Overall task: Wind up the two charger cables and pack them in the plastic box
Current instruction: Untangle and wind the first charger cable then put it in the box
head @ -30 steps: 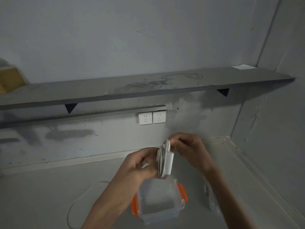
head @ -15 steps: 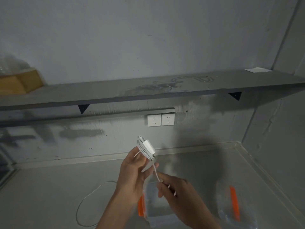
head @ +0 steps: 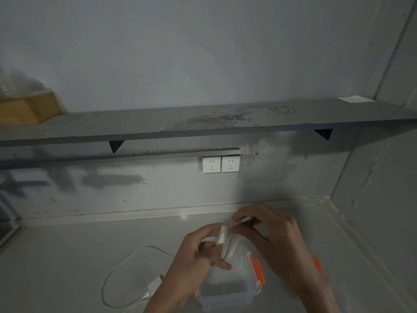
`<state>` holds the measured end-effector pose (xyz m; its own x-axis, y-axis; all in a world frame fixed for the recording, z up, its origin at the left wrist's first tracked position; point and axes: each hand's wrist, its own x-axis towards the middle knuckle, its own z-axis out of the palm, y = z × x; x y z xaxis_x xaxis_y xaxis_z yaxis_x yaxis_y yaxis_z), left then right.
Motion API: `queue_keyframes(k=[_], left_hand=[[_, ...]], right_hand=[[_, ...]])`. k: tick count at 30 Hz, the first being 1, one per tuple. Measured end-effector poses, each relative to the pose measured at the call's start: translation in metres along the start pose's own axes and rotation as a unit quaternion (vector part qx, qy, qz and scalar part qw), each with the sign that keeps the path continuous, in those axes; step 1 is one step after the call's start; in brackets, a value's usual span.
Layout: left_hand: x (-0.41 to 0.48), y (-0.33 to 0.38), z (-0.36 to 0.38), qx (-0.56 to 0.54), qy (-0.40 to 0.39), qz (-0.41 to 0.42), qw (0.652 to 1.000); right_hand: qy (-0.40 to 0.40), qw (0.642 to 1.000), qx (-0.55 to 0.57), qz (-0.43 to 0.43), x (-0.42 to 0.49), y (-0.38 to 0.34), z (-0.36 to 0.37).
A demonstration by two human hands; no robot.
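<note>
My left hand (head: 198,251) grips a white charger (head: 223,234) with its cable wound around it, held just above the open clear plastic box (head: 228,290) with orange clips. My right hand (head: 275,236) pinches the loose end of that cable (head: 242,220) at the top of the bundle. A second white charger (head: 154,284) lies on the counter to the left of the box, its cable (head: 126,260) spread in a loose loop.
The box's lid with an orange clip (head: 317,265) lies right of the box, mostly hidden by my right arm. Two wall sockets (head: 220,164) sit under a grey shelf (head: 203,123). A brown box (head: 27,108) stands on the shelf's left end.
My right hand rose from low beside the box to the top of the bundle and now pinches the cable end. The bundle came down closer to the box.
</note>
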<state>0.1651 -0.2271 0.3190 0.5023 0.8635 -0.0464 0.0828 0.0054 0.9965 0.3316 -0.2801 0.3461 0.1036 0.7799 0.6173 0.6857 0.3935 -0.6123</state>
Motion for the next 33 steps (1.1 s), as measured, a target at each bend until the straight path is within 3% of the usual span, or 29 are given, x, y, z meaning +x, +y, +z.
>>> queue_keyframes(k=[3,6,9,15,20,24,28,33], left_hand=[[-0.004,0.005,-0.004,0.012,-0.076,0.006,0.997],[-0.004,0.005,-0.012,-0.005,-0.100,0.010,0.995],[-0.003,-0.001,-0.018,-0.039,-0.125,-0.013,0.991],[0.006,-0.020,-0.026,-0.129,-0.180,-0.054,0.974],[0.018,-0.036,-0.030,-0.194,-0.168,-0.094,0.962],[0.022,-0.034,-0.018,-0.232,-0.137,-0.071,0.961],[0.017,-0.036,0.004,-0.079,-0.065,0.038,0.994],[0.014,-0.046,0.019,0.047,0.073,0.104,0.991]], right_hand=[[-0.023,0.988,0.139,0.063,0.009,0.010,0.002],[-0.074,0.935,0.324,0.122,0.009,0.017,0.004],[-0.120,0.911,0.361,0.160,0.006,0.022,0.006],[-0.156,0.905,0.359,0.167,-0.006,0.031,0.009],[-0.055,0.897,0.373,0.230,-0.018,0.036,0.023],[0.051,0.890,0.348,0.289,-0.023,0.040,0.038],[0.132,0.880,0.313,0.331,-0.027,0.039,0.050],[0.195,0.853,0.322,0.363,-0.028,0.028,0.064]])
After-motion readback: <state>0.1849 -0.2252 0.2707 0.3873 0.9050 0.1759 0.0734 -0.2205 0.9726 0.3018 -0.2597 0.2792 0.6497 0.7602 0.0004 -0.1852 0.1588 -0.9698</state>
